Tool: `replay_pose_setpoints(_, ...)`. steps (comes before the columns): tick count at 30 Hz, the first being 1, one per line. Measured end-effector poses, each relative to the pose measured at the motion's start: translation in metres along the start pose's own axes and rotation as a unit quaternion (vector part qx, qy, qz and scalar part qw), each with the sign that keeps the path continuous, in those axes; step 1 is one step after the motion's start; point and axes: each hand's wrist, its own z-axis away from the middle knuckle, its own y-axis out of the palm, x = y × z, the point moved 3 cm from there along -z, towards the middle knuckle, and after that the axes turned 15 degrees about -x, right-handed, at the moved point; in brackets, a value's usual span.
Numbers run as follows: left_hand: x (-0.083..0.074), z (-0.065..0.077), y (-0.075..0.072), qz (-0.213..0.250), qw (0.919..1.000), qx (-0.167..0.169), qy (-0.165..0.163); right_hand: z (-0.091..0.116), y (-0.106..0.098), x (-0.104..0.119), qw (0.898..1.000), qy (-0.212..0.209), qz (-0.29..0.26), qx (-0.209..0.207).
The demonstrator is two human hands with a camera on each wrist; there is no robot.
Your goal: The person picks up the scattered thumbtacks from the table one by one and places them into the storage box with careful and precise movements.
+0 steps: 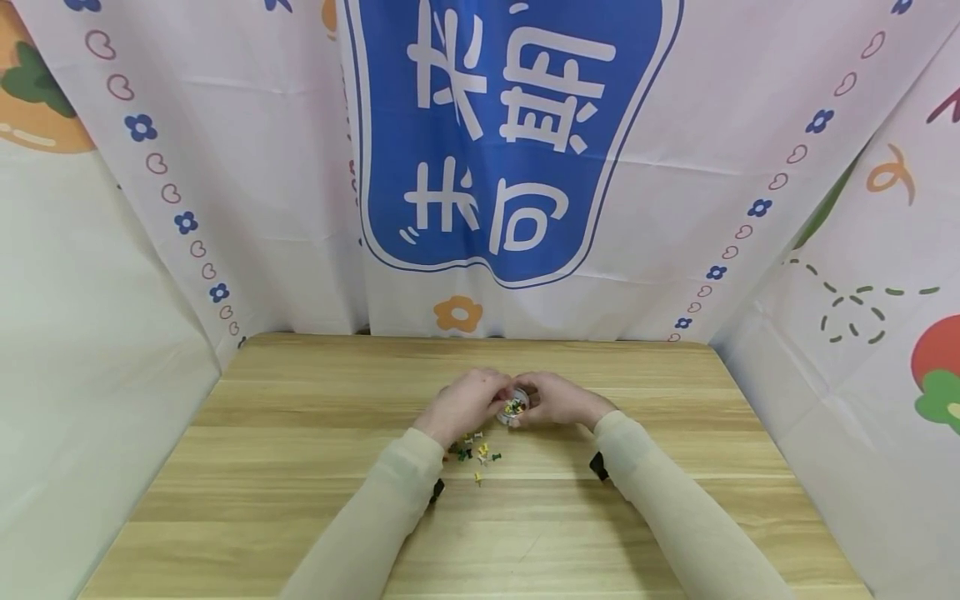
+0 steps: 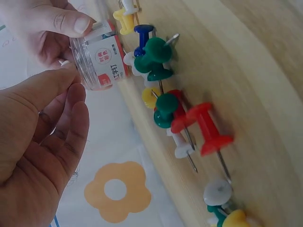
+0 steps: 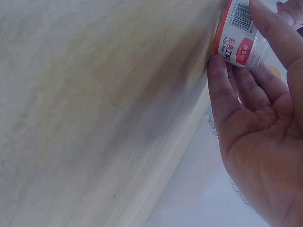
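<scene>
The right hand (image 1: pixel 561 398) grasps the jar (image 2: pixel 106 59), which appears to stand on the table (image 1: pixel 547 533) beside the loose pins (image 2: pixel 208 128); the left hand (image 2: pixel 42 137) pinches what looks like a white pin (image 2: pixel 63 62) by its mouth. Best to keep the jar steady, grip each pin by its plastic head — point away from skin — and let go only over the opening. The white pin is mostly hidden by the left hand, its point unseen; the right wrist view cuts off the jar.
</scene>
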Motion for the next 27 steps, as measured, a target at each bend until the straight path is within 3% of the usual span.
replay_pose_setpoints(9, -0.001, 0.004, -0.009, -0.025, 0.9988, 0.007, 0.042, 0.000, 0.000, 0.000, 1.000, 0.005, -0.004, 0.001)
replay_pose_setpoints(19, -0.001, 0.012, -0.015, -0.068, 0.9940, 0.046, 0.073, 0.002, -0.001, 0.003, 0.999, 0.014, -0.034, 0.006)
replay_pose_setpoints(27, 0.000, 0.016, -0.016, -0.082, 0.9905, 0.078, 0.079, 0.001, -0.001, 0.000, 1.000, 0.010, -0.028, 0.007)
